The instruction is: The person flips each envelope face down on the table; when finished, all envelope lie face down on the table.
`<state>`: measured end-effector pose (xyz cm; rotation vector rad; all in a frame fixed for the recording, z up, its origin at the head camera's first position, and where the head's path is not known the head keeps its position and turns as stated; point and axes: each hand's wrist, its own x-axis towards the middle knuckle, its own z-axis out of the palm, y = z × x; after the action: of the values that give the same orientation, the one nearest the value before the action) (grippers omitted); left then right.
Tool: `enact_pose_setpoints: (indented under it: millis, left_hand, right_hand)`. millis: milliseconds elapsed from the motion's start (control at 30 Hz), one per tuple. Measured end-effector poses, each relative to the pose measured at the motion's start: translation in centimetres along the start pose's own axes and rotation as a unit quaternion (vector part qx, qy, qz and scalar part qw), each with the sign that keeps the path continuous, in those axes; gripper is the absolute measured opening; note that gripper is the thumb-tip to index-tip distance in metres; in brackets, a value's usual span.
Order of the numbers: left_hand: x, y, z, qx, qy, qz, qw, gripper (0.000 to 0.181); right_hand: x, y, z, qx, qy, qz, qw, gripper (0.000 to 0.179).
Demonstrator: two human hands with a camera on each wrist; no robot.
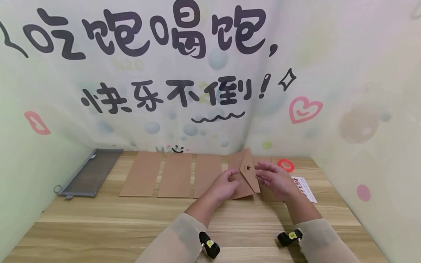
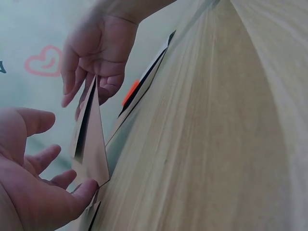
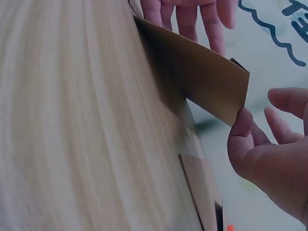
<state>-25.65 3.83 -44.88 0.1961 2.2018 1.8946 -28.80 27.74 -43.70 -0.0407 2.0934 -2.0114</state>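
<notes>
A brown kraft-paper envelope (image 1: 234,160) is tilted up on its right side, its pointed flap (image 1: 250,171) bearing a small dark crown print. My right hand (image 1: 276,180) pinches the envelope's right edge; in the right wrist view, fingertips (image 3: 241,122) meet at its corner. Loosely spread, the fingers of my left hand (image 1: 225,186) lie beside the envelope's left part. In the left wrist view, one left fingertip (image 2: 86,190) is right at the envelope's lower edge. Another brown envelope (image 1: 268,197) lies flat beneath my right hand, partly hidden by it.
Three more brown envelopes, the nearest one (image 1: 208,171) among them, lie in a row to the left. A grey zip pouch (image 1: 93,171) sits at the far left. On the right are an orange-red tape roll (image 1: 280,164) and a white card (image 1: 306,190) with dark red writing. A printed curtain (image 1: 210,135) hangs behind.
</notes>
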Motion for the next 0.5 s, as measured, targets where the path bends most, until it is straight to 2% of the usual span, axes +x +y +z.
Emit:
enact_pose_setpoints:
  millis: [167, 500]
  left_hand:
    - [-0.1, 0.0, 0.2, 0.001, -0.020, 0.003, 0.9998, 0.053]
    - [-0.2, 0.4, 0.4, -0.043, -0.069, 0.032, 0.9962, 0.058]
  right_hand:
    - [-0.4, -0.2, 0.5, -0.011, -0.023, -0.008, 0.9997, 0.061]
    - [-1.1, -1.1, 1.6, 0.005, -0.085, -0.023, 0.9961, 0.062]
